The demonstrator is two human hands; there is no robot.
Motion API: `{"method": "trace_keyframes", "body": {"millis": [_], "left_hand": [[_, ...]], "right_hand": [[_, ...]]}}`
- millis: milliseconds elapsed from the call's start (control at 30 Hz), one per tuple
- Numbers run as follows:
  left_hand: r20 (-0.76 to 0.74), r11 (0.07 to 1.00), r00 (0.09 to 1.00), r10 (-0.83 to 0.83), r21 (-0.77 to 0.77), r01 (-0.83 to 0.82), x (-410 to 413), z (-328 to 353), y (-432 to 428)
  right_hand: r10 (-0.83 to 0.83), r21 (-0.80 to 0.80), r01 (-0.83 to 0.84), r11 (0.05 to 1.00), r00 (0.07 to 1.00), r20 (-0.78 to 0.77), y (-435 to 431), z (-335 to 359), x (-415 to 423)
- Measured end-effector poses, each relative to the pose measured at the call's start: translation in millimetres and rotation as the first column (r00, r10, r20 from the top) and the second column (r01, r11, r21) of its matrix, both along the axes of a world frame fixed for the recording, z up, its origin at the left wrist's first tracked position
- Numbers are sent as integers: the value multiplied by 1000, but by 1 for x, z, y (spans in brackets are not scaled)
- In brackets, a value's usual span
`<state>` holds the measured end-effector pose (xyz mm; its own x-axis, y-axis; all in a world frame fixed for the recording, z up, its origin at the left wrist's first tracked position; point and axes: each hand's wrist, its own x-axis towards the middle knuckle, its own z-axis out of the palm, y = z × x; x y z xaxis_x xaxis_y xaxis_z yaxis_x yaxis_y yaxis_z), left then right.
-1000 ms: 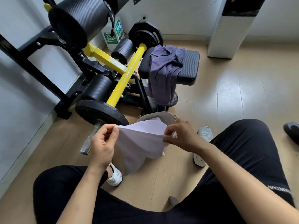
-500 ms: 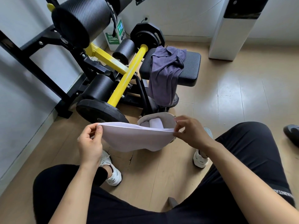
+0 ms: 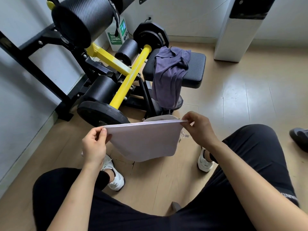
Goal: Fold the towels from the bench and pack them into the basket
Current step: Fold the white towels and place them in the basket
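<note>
Wooden floor [image 3: 233, 104] below; both hands pinch pale towel [image 3: 145, 140] taut

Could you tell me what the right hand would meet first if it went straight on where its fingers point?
Apart from the pale towel it pinches, the right hand would probably meet the basket rim just beyond; depth is unclear, so it might pass above.

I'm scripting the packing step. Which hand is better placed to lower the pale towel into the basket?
Right, probably: the right hand pinches the pale towel beside the basket rim; the left hand is farther off.
</note>
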<state>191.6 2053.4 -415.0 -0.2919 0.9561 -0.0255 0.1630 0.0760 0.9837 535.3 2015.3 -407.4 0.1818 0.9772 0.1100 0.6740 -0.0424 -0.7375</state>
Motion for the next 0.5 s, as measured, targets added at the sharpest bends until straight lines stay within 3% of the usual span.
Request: {"method": "trace_keyframes", "body": {"millis": [100, 333, 500], "left_hand": [[-2, 992, 999, -48, -113, 48, 2, -1, -3], [-145, 993, 983, -115, -38, 111, 0, -1, -4], [-109, 994, 989, -103, -46, 99, 2, -1, -2]], "right_hand": [[77, -259, -57, 964, 995, 68, 0, -5, 5], [-130, -210, 98, 973, 981, -145, 3, -5, 14], [-208, -183, 144, 973, 888, -410, 4, 1, 11]]}}
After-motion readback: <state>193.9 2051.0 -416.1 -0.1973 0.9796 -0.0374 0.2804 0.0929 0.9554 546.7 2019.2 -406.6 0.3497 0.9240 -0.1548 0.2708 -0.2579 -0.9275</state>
